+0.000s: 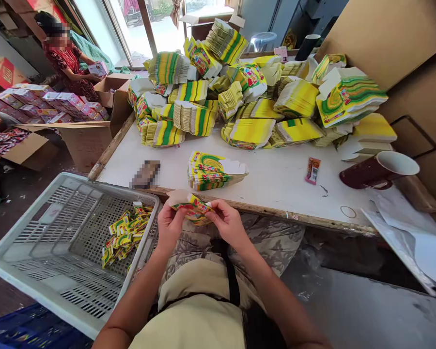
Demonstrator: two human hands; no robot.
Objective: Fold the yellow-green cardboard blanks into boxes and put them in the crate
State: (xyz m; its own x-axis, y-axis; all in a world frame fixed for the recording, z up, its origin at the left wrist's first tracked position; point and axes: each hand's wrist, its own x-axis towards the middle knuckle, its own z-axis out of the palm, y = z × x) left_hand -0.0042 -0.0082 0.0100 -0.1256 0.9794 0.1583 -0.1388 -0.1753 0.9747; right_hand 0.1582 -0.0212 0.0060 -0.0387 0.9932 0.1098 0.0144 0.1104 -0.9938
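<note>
Toward 7 o'clock from centre, the printed carton (193, 213) is partly covered by the left hand (170, 227) and right hand (229, 225); some fingers are hidden. At 9, pixelation leaves an object (146, 174) on the table (276, 177) unrecognisable. Print on the pink sachet (313, 170), at 3, is too small to read. At 8, the lower edge crops a blue plastic crate (29, 324). At 10, pink boxes (65, 102) hide the co-worker's (62, 58) lower legs.
</note>
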